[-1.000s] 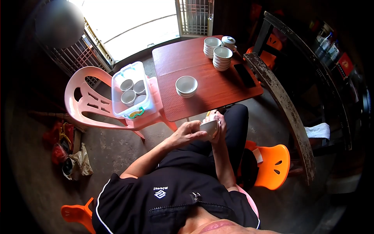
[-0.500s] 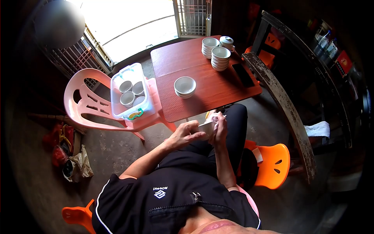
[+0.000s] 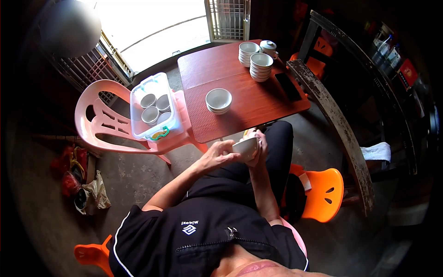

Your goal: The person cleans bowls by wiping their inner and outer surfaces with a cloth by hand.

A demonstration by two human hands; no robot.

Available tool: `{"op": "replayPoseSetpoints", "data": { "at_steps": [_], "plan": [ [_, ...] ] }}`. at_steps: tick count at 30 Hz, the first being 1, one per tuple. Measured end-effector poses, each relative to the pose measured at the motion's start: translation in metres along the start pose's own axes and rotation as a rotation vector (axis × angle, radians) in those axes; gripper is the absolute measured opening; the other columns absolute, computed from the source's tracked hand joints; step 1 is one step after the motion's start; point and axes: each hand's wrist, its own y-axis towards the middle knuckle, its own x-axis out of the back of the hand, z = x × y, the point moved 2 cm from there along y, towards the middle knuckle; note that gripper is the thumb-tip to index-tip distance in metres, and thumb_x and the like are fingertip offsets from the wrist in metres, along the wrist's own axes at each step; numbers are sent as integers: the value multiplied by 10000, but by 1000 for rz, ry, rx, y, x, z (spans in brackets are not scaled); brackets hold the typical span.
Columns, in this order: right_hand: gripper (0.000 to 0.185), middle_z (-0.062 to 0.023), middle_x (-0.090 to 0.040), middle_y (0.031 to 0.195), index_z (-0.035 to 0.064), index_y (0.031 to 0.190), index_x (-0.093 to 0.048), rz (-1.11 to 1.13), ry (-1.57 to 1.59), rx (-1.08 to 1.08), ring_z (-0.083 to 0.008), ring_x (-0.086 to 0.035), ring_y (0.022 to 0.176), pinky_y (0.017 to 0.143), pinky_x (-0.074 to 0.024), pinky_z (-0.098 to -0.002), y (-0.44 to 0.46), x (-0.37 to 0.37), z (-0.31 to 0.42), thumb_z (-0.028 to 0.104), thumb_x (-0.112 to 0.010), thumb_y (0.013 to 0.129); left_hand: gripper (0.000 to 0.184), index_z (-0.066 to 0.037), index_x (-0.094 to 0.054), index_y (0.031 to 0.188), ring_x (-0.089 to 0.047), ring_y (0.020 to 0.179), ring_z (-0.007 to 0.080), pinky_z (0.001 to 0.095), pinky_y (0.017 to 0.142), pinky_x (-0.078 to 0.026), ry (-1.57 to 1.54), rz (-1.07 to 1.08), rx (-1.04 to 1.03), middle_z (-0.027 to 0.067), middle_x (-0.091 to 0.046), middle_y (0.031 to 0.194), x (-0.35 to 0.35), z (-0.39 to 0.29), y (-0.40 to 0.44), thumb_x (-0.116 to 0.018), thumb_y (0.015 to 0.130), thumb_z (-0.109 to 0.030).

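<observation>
A small white bowl point(image 3: 246, 148) is held between both hands over my lap, just short of the table's near edge. My left hand point(image 3: 222, 154) grips its left side, the thumb lying along the outside. My right hand point(image 3: 261, 148) is closed around the opposite side and rim. Something pale shows by the right fingers, too small to make out. On the red-brown table point(image 3: 203, 122) ahead stands a short stack of white bowls point(image 3: 218, 100). Farther back are two taller bowl stacks, one left point(image 3: 248, 53) and one right point(image 3: 261, 68).
A lidded white cup point(image 3: 268, 47) and a dark phone point(image 3: 287, 87) lie near the table's right side. A clear plastic box point(image 3: 157, 131) with several bowls rests on a pink chair point(image 3: 87, 115). A worn wooden beam point(image 3: 332, 120) and an orange chair point(image 3: 330, 196) are right.
The bowl has turned and tilted in my hands, showing more of its outer side. My right fingers have shifted over its far side. The bowls on the table stay put.
</observation>
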Motion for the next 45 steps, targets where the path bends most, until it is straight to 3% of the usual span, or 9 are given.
{"op": "replayPoseSetpoints", "data": {
  "at_steps": [10, 14, 16, 18, 22, 28, 34, 37, 45],
  "plan": [
    [250, -172, -508, 636, -5, 670, -488, 387, -717, 528, -369, -519, 620, 578, -414, -411, -9, -21, 64, 125, -460, 881, 295, 22, -576, 1018, -500, 766, 84, 240, 609, -410, 253, 9, -117, 23, -502, 826, -9, -18, -5, -686, 858, -201],
    [328, -69, -523, 631, 33, 675, -507, 12, 287, -500, -218, -549, 621, 603, -451, -340, -4, -6, 24, 236, -452, 926, 222, 3, -583, 1010, -511, 778, 50, 229, 654, -433, -158, 2, 32, -13, -528, 833, -8, 2, -8, -660, 880, -159],
    [387, -8, -503, 605, 80, 685, -522, -54, -160, 237, -119, -505, 547, 522, -432, -270, -3, -17, 33, 345, -412, 945, 196, -7, -585, 1004, -509, 780, 40, 221, 667, -438, -246, -29, 7, -19, -536, 833, -8, -2, -7, -652, 885, -148],
    [390, -15, -509, 611, 84, 700, -529, -147, 438, -527, -109, -497, 537, 503, -418, -257, -1, -10, 13, 357, -399, 947, 207, -13, -587, 997, -521, 782, 49, 225, 689, -448, -142, -32, 54, -9, -564, 839, -7, 7, -5, -666, 875, -160],
    [304, -26, -493, 576, 47, 694, -533, 283, -760, 935, -92, -502, 511, 447, -378, -297, 1, -24, 44, 206, -427, 931, 147, -3, -559, 949, -580, 780, 89, 246, 692, -482, 346, -131, -419, -4, -584, 799, -18, -8, -3, -654, 870, -82],
    [327, -72, -598, 840, 38, 965, -554, 124, 530, -444, -190, -598, 725, 621, -510, -305, -3, 1, 7, 355, -490, 917, 211, 1, -545, 959, -513, 743, 62, 232, 667, -448, -102, -111, -64, -1, -549, 794, -12, 24, -4, -658, 873, -155],
    [330, -54, -533, 615, 28, 707, -518, 102, 390, -394, -149, -546, 570, 515, -453, -315, 1, -1, 18, 230, -433, 953, 378, 19, -564, 878, -506, 706, 110, 285, 609, -415, 58, 48, 52, 53, -534, 732, 0, -20, -1, -688, 837, -336],
    [415, -56, -475, 454, 29, 587, -501, 216, -517, 427, -140, -483, 352, 348, -368, -295, -1, -14, 50, 207, -425, 954, 421, 26, -528, 826, -511, 673, 116, 298, 600, -413, 309, 12, 30, 65, -526, 696, -8, -24, -2, -694, 834, -360],
    [302, -65, -564, 633, 26, 807, -529, -8, 262, -213, -153, -576, 569, 500, -463, -291, 3, -5, 6, 260, -409, 956, 254, -14, -544, 858, -466, 703, 44, 245, 588, -393, -129, -39, 32, -12, -498, 728, -7, 10, -1, -667, 876, -236]
  ]
}}
